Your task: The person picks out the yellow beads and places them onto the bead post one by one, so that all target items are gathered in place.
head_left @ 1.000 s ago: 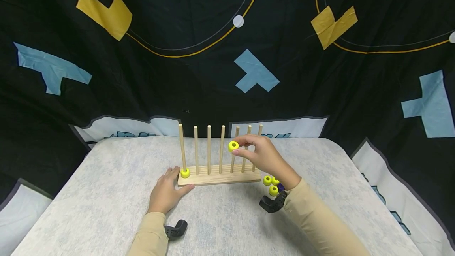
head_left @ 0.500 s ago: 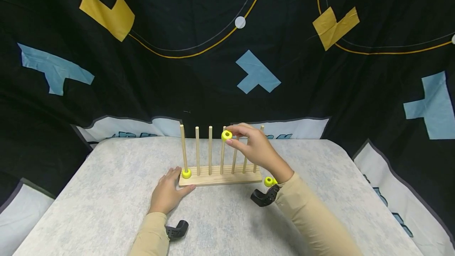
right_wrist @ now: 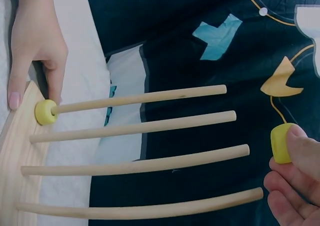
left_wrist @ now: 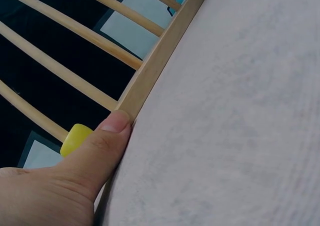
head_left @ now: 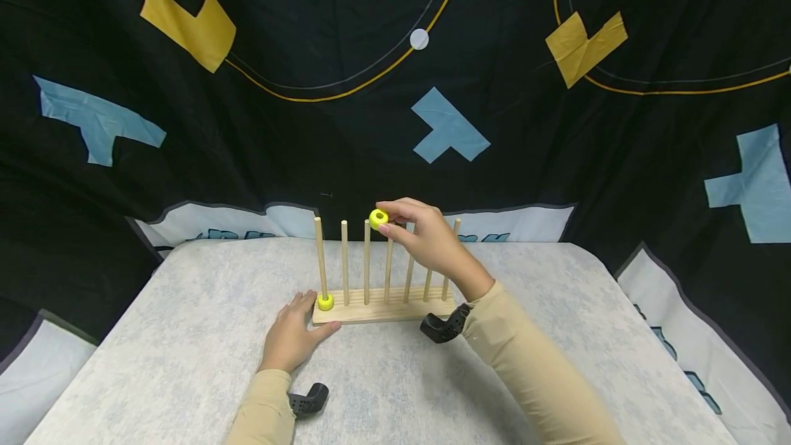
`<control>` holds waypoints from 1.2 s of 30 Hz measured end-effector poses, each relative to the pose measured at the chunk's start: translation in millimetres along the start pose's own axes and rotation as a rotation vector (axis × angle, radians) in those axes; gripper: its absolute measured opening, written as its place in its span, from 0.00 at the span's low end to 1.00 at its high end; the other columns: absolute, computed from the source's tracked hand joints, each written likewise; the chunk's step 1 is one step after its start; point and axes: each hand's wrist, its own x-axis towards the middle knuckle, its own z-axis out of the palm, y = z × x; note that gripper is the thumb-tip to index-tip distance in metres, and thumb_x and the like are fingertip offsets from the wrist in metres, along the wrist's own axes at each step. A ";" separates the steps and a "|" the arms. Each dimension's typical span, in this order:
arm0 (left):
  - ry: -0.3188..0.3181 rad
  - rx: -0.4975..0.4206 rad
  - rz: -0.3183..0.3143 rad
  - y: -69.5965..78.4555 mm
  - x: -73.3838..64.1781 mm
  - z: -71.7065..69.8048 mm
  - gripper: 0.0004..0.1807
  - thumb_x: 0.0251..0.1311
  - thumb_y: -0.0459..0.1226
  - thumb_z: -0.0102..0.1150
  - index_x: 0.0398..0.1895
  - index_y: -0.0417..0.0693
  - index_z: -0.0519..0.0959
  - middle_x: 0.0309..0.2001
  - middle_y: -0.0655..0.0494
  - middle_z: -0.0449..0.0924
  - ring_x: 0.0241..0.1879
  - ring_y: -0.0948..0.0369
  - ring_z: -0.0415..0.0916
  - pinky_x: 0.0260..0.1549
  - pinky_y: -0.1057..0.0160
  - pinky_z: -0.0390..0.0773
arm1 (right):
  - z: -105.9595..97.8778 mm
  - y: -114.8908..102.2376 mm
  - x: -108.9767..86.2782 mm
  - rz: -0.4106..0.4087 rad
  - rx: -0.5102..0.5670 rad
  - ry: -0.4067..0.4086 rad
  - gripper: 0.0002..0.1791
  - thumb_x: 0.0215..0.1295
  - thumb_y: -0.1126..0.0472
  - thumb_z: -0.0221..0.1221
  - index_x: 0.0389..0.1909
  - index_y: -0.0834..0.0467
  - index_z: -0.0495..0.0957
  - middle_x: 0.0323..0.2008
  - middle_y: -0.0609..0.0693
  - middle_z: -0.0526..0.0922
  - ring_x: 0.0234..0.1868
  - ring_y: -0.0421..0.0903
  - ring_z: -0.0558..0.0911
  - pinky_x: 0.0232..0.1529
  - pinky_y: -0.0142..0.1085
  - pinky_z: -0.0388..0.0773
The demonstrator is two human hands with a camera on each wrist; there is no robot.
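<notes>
A wooden peg rack (head_left: 383,314) with a row of several upright pegs stands on the table. My left hand (head_left: 289,340) holds its left end, thumb along the front edge and the other fingers behind. One yellow bead (head_left: 325,303) sits at the bottom of the leftmost peg. Between thumb and fingertips, my right hand (head_left: 429,239) pinches another yellow bead (right_wrist: 281,145), its hole showing in the head view. That bead is raised to peg-top height, overlapping the third peg from the left in the head view; the right wrist view shows it apart from the peg tips.
The pale, mottled table (head_left: 185,335) spreads around the rack. Behind it hangs a black cloth (head_left: 296,150) with blue and gold shapes. A black wrist device (head_left: 443,327) sits below my right hand, and another device (head_left: 309,400) is on my left wrist.
My right hand has moved left and up with its bead, from near the right-hand pegs. The loose beads right of the rack are now hidden behind my right arm. My left hand stays put.
</notes>
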 end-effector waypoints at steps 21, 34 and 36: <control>-0.001 -0.007 -0.003 -0.7 0.5 -0.5 0.51 0.53 0.61 0.68 0.73 0.42 0.64 0.74 0.39 0.62 0.73 0.36 0.56 0.67 0.31 0.60 | 27.1 -9.8 32.2 0.012 -0.003 -0.032 0.22 0.65 0.62 0.65 0.60 0.58 0.78 0.52 0.51 0.86 0.50 0.44 0.85 0.49 0.28 0.83; -0.009 -0.026 -0.001 0.3 -0.9 -3.3 0.50 0.53 0.59 0.69 0.73 0.42 0.64 0.73 0.40 0.63 0.74 0.37 0.56 0.68 0.30 0.60 | 47.0 -20.3 42.4 -0.020 0.026 -0.078 0.22 0.66 0.62 0.64 0.60 0.61 0.78 0.50 0.52 0.86 0.48 0.45 0.85 0.48 0.24 0.82; -0.010 -0.028 0.004 0.2 -0.9 -3.0 0.49 0.53 0.59 0.69 0.73 0.42 0.64 0.73 0.40 0.63 0.74 0.38 0.56 0.68 0.31 0.59 | 48.9 -20.9 43.1 -0.019 0.018 -0.076 0.22 0.66 0.61 0.64 0.60 0.60 0.78 0.50 0.52 0.86 0.48 0.44 0.85 0.47 0.24 0.82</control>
